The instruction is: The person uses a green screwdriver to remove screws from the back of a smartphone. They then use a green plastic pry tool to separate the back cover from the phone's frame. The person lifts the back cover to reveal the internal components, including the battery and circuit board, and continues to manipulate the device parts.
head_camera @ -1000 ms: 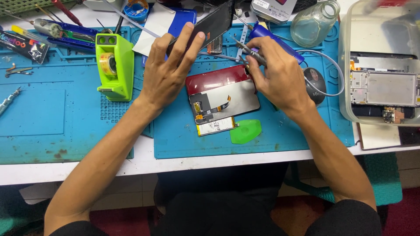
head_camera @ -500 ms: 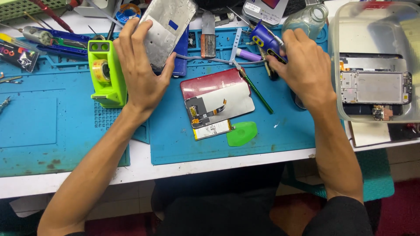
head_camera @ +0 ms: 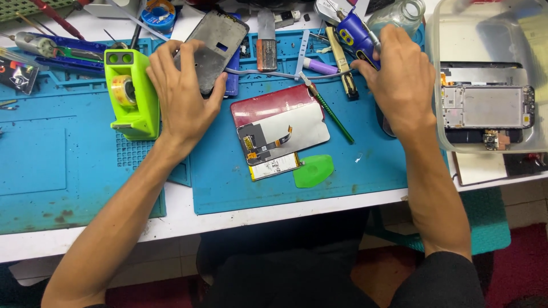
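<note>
Left hand (head_camera: 181, 94) grip clamped on one dark phone frame (head_camera: 216, 48), fingers wrapped round its lower end, frame tilted up off the mat. Right hand (head_camera: 399, 77) grip closed on one blue tool (head_camera: 355, 35) at the back of the bench – fingertips curled over it.

Between the hands: one opened phone, red back (head_camera: 273, 104), with a white panel and flex cable on top, lying flat on the right blue mat (head_camera: 365, 171). One green pick (head_camera: 313, 171) just beside its lower right corner. One green-handled screwdriver (head_camera: 328, 111) lies diagonally near its right edge.

Two blue mats total – left mat (head_camera: 51, 165) carries one lime tape dispenser (head_camera: 132, 94), just beside the left hand. One clear tray (head_camera: 485, 40) far right holds one stripped phone chassis (head_camera: 485, 106).
</note>
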